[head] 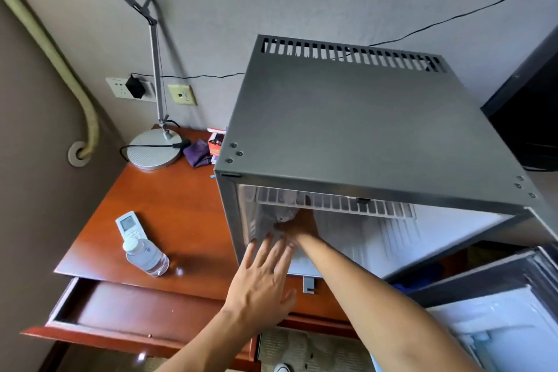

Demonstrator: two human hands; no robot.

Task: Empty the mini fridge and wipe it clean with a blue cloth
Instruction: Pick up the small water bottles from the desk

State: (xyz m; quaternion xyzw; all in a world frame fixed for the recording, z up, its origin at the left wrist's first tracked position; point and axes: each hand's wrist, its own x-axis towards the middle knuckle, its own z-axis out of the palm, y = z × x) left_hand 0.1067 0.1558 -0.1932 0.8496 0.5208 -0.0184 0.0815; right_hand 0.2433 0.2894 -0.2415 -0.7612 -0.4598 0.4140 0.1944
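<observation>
My left hand (pixel 262 273) hangs at the fridge (pixel 362 130) mouth, fingers straight and spread wide, gripping nothing. My right arm runs past it into the cavity, where the right hand (pixel 297 228) sits deep in shadow and blur; it seems to be at a pale bottle (pixel 285 214) lying just under the white shelf (pixel 335 204), but I cannot tell whether the fingers have closed round it. The rest of the interior is washed out (I make out only white walls and that shelf). The fridge door (pixel 495 305) stands open at lower right, cut off by the frame edge, its inner liner pale and indistinct. Something blue (pixel 422 279) shows in the gap between door and cabinet; I cannot say what it is.

The desk drawer (pixel 126 308) is pulled out, its inside showing only bare wood. On the desk (pixel 169 205) a water bottle (pixel 146 257) stands just beside a white remote (pixel 130 225). Farther back, a lamp (pixel 154 149) base, a purple cloth (pixel 197 152) and a red box (pixel 216 142), half hidden behind the fridge.
</observation>
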